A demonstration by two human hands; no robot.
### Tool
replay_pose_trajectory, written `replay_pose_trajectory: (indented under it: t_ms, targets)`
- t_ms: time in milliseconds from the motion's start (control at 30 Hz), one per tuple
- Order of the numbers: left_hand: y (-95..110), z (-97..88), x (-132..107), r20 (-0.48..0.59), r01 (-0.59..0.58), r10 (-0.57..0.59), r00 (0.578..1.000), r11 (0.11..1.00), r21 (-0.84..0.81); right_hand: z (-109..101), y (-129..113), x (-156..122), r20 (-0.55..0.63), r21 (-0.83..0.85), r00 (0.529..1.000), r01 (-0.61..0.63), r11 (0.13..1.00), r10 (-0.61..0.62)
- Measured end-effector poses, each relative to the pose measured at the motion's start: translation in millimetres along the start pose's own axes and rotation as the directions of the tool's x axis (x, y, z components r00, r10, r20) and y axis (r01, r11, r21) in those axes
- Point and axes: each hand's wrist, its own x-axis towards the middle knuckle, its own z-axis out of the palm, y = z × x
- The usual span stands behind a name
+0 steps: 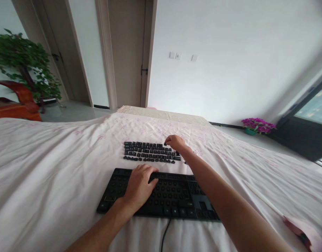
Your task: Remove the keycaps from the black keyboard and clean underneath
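Keyboard point(176, 199) on bedsheet point(45, 168), near edge | left hand point(139, 187) flat on its left half, fingers loosely spread, gripping nothing | keycaps point(150, 152) in rows just beyond | right hand point(176, 142) at rows' far right corner, fingertips bunched narrow, touching a cap; grip unclear

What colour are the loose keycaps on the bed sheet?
Black keycaps, seen in the head view.
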Motion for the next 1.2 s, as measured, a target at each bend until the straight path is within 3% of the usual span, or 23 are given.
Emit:
replay_pose_trajectory:
  t_ms: [400, 667, 833, 933, 1000, 1067, 1200]
  targets:
    - [2.5, -1.7, 1.1, 0.016, 0.023, -0.023, 1.0, 1.0, 0.006, 8.9, 3.0, 13.0, 0.083, -0.007, 0.996, -0.024, 1.0, 0.025]
    - [0.1, -0.5, 0.3, 0.008, 0.011, -0.011, 1.0, 1.0, 0.021, 6.1, 1.3, 7.2, 0.06, 0.055, 0.998, -0.028, 0.998, 0.024]
    - [-2.4, 1.0, 0.0, 0.005, -0.014, 0.013, 1.0, 0.999, 0.045, -7.0, -3.5, -5.6, 0.015, 0.139, 1.0, -0.022, 0.99, 0.02]
    - [-3.6, 1.7, 0.4, 0.01, -0.031, 0.031, 0.999, 0.998, 0.061, -23.1, -8.4, -29.3, -0.006, 0.264, 1.0, 0.029, 0.964, -0.028]
    - [-4.4, 1.7, 0.7, 0.015, -0.042, 0.041, 0.999, 0.997, 0.07, -36.4, -12.1, -56.0, -0.071, 0.437, 0.985, 0.172, 0.883, -0.156]
    - [-4.3, 1.1, 0.6, 0.016, -0.049, 0.048, 0.999, 0.996, 0.078, -49.0, -15.5, -89.6, -0.118, 0.479, 0.962, 0.273, 0.834, -0.247]
    - [3.1, -0.7, -2.8, -0.009, -0.081, 0.082, 0.997, 0.993, 0.087, -60.7, -18.9, -157.5, -0.077, 0.566, 0.975, 0.213, 0.796, -0.206]
